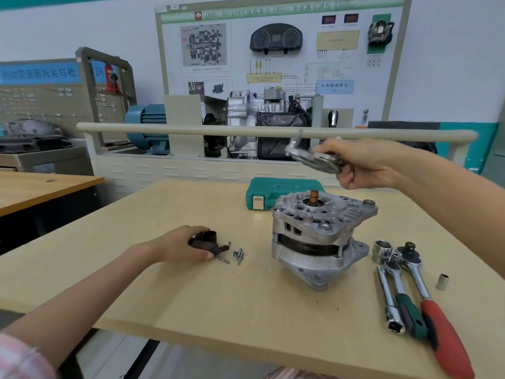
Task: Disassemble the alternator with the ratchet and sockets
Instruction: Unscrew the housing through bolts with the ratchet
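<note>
A pink checked sleeve (pixel 19 356) is showing nearest the camera, on the person's left arm, and that arm is reaching out over the table (pixel 191 302) to the left of the alternator (pixel 319 242). The left hand (pixel 180 246) is curling round a small black part (pixel 206 242) and holding it down on the table, with a few loose screws (pixel 238 255) lying just beside it, between it and the alternator. The right hand (pixel 360 165) is gripping a flat grey metal plate (pixel 311 158) in the air, above and behind the alternator, well apart from it. The alternator is standing on end near the middle of the table, its copper-coloured shaft tip pointing up. Right of it two ratchets, one red-handled (pixel 434 310) and one green-handled (pixel 404 299), a long socket (pixel 389 302) and smaller sockets (pixel 442 281) are lying close together; a green case (pixel 269 194) is sitting behind it. The alternator is looking heavy and rigid, cast metal that will not give, so steadying it by the ribbed housing seems wise; the exposed shaft end and the thin plate are probably the delicate parts
</note>
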Demonstrator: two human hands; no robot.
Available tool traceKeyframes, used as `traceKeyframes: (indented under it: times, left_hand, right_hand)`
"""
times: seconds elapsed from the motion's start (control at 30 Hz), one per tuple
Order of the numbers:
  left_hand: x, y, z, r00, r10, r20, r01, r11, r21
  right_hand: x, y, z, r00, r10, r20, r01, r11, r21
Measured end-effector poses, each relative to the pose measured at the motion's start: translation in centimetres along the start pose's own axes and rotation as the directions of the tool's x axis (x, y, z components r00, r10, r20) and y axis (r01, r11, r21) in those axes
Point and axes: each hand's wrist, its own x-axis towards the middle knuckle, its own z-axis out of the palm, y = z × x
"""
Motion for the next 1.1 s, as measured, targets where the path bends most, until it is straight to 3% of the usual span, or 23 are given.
traceKeyframes:
  times: [0.1, 0.2, 0.27, 0.4, 0.6, 0.9, 1.03, 1.1]
  left_hand:
    - [-0.3, -0.2, 0.0, 1.000, 0.030, -0.005, -0.030, 0.999, -0.024]
    - [-0.6, -0.3, -0.2, 0.999, 0.046, 0.028, -0.045, 0.999, -0.013]
    - [-0.8, -0.4, -0.5, 0.997, 0.060, 0.049, -0.061, 0.998, 0.013]
    - [-1.1, -0.7, -1.2, 0.990, 0.102, 0.098, -0.107, 0.993, 0.042]
    - [-1.7, -1.3, -2.4, 0.977, 0.137, 0.164, -0.155, 0.982, 0.104]
    - [-3.6, -0.2, -2.8, 0.960, 0.064, 0.273, -0.101, 0.987, 0.126]
    - [-3.6, 0.9, -2.4, 0.960, 0.052, 0.274, -0.094, 0.986, 0.141]
    - [-3.4, 1.3, -2.3, 0.958, 0.060, 0.279, -0.101, 0.986, 0.132]
  right_hand:
    - [-0.4, -1.1, 4.9, 0.994, -0.100, 0.037, 0.106, 0.938, -0.330]
    - [-0.3, -0.5, 10.2, 0.957, -0.286, 0.045, 0.241, 0.700, -0.672]
    - [0.3, 0.7, 13.2, 0.935, -0.339, 0.104, 0.290, 0.562, -0.774]
    - [1.5, 3.7, 17.1, 0.947, -0.304, 0.108, 0.238, 0.434, -0.869]
    - [2.2, 6.7, 18.7, 0.964, -0.264, -0.019, 0.068, 0.317, -0.946]
    - [2.9, 8.3, 19.0, 0.993, -0.071, -0.093, -0.072, 0.258, -0.963]
    - [2.1, 8.2, 19.2, 0.999, 0.037, -0.027, -0.034, 0.195, -0.980]
    - [2.3, 8.4, 19.3, 0.996, 0.084, 0.012, -0.008, 0.237, -0.971]
